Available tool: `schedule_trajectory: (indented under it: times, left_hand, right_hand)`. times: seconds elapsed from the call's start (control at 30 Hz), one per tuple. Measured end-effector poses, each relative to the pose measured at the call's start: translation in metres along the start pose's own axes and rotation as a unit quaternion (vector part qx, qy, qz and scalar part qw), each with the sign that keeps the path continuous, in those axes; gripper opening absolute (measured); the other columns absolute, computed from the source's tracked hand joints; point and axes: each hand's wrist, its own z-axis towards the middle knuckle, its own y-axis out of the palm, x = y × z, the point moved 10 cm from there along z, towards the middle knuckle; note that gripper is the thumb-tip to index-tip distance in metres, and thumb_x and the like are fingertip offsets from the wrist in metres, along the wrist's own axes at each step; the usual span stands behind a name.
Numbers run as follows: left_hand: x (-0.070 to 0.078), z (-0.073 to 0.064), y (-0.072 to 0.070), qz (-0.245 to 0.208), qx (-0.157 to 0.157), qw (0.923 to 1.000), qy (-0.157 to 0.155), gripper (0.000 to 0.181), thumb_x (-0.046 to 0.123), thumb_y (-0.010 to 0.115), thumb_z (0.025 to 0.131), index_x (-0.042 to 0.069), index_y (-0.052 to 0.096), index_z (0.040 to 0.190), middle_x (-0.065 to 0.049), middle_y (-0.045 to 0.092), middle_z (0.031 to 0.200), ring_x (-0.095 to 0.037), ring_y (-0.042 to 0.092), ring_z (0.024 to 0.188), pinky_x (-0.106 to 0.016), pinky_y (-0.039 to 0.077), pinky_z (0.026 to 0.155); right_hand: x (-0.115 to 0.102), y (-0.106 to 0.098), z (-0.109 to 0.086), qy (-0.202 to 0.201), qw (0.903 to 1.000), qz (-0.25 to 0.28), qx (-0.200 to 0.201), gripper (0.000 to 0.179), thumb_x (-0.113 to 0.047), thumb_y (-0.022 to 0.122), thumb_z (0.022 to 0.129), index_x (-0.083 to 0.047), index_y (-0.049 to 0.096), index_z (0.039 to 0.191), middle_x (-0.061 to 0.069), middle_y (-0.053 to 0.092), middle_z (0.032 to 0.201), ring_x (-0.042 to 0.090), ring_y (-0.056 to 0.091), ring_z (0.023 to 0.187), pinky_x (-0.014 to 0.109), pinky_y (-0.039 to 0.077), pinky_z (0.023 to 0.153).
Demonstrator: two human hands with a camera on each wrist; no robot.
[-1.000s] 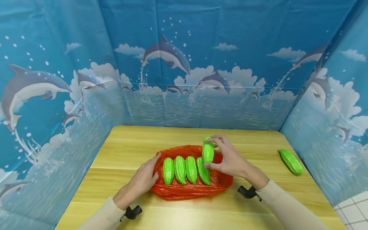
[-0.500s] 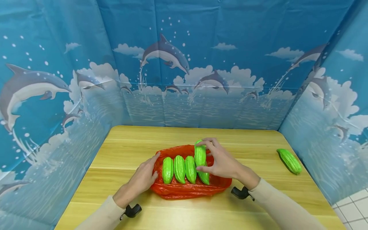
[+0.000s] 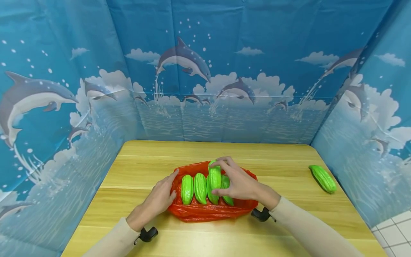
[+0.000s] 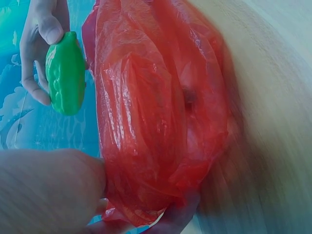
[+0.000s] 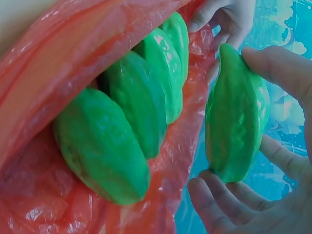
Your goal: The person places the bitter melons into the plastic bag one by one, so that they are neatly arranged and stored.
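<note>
In the head view my right hand [image 3: 239, 184] holds a green ribbed bitter melon [image 3: 214, 175] upright above an open red plastic bag [image 3: 208, 211]. The right wrist view shows its thumb at the top of this melon [image 5: 237, 114] and fingers at the lower end, with the melon apart from those in the bag. Several more bitter melons [image 3: 200, 189] lie side by side inside, the right-hand ones partly hidden by the held one and the hand. My left hand [image 3: 157, 196] grips the bag's left edge, its thumb at the rim; some fingers are hidden.
Another bitter melon [image 3: 322, 179] lies near the right edge of the wooden table [image 3: 273, 235]. A blue curtain [image 3: 199, 121] printed with dolphins stands behind and along both sides. White floor tiles [image 3: 399, 228] show at the lower right.
My right hand has moved left with the bitter melon, from above the right-hand one in the row to above its neighbour. The left hand stays at the bag's edge.
</note>
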Motion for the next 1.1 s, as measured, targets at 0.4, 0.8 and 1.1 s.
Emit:
schedule_trajectory:
  times: [0.4,0.8,1.1]
  left_hand:
    - [0.0,0.0,0.0,0.001,0.0,1.0,-0.001,0.081,-0.009,0.077,0.103,-0.004,0.043,0.176,-0.032,0.06,0.17,-0.05,0.063,0.156,-0.062,0.058,0.124]
    - [0.001,-0.001,0.0,-0.004,-0.006,1.0,-0.007,0.081,-0.007,0.077,0.103,-0.001,0.044,0.177,-0.03,0.059,0.172,-0.05,0.061,0.158,-0.064,0.057,0.125]
    - [0.001,0.001,-0.001,-0.007,-0.009,0.9999,-0.012,0.081,-0.007,0.077,0.104,-0.001,0.043,0.178,-0.03,0.058,0.173,-0.05,0.061,0.159,-0.065,0.056,0.126]
  right_hand:
    - [-0.006,0.011,0.012,-0.004,0.9995,0.009,-0.03,0.078,-0.045,0.096,0.098,-0.021,0.057,0.161,0.012,0.052,0.164,0.036,0.064,0.128,0.049,0.064,0.098]
    - [0.001,0.029,0.015,0.029,0.9978,-0.01,-0.059,0.079,-0.052,0.092,0.099,-0.022,0.055,0.163,0.014,0.053,0.164,0.025,0.066,0.1,0.038,0.054,0.079]
    - [0.004,0.036,0.017,0.029,0.9974,-0.022,-0.062,0.081,-0.055,0.089,0.102,-0.021,0.054,0.165,0.018,0.052,0.168,0.022,0.066,0.099,0.039,0.056,0.08]
